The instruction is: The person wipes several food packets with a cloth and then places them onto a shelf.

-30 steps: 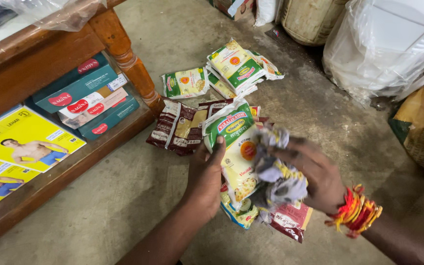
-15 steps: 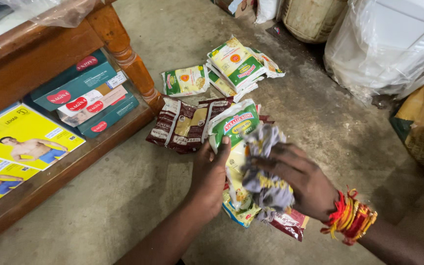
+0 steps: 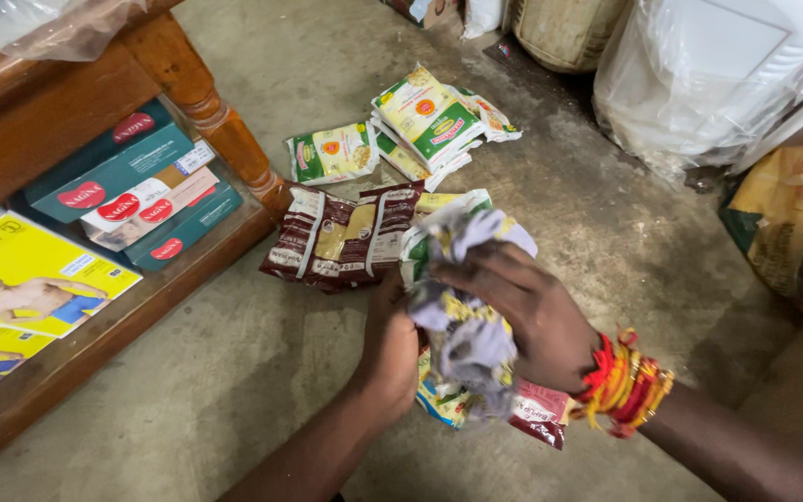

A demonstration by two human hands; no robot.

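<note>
1. The right hand (image 3: 522, 311) is closed around a crumpled whitish cloth (image 3: 465, 325), fingers curled over the top of it, pressing it onto a green and yellow packet (image 3: 439, 237).
2. The left hand (image 3: 390, 346) sits just left of the right one and grips the packet's edge from the side, thumb tucked in against it. So the packet is basically sandwiched between both hands.
3. On the right wrist there's a bunch of red and gold bangles (image 3: 625, 383).
4. Under the hands more packets poke out, including a red one (image 3: 541, 414) by the right wrist.
5. Just beyond the left hand, dark brown packets (image 3: 341, 237) lie on the concrete floor (image 3: 234, 372).
6. Further out past those, a loose pile of green and yellow packets (image 3: 420, 121).
7. Well off to the left, a wooden shelf (image 3: 95, 344) with teal boxes (image 3: 113, 163) and yellow boxes (image 3: 30, 279).
</note>
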